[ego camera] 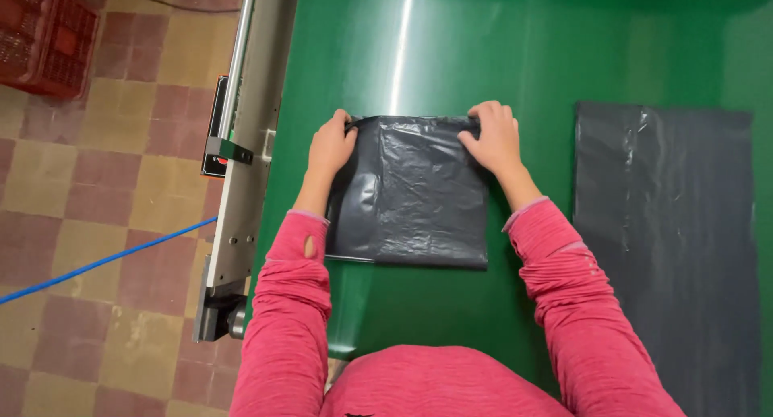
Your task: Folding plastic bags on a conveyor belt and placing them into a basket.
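A folded black plastic bag (411, 196) lies on the green table (419, 55) in front of me. My left hand (331, 146) pinches its far left corner. My right hand (493, 137) grips its far right corner. Both hands hold the bag's far edge, fingers curled over it. The bag is creased and shiny, roughly square. Pink sleeves cover both of my forearms.
A larger flat black plastic bag (668, 248) lies spread on the table's right side. A metal rail (241, 143) runs along the table's left edge. Beyond it are a tiled floor, a red crate (44, 35) and a blue cable (105, 260).
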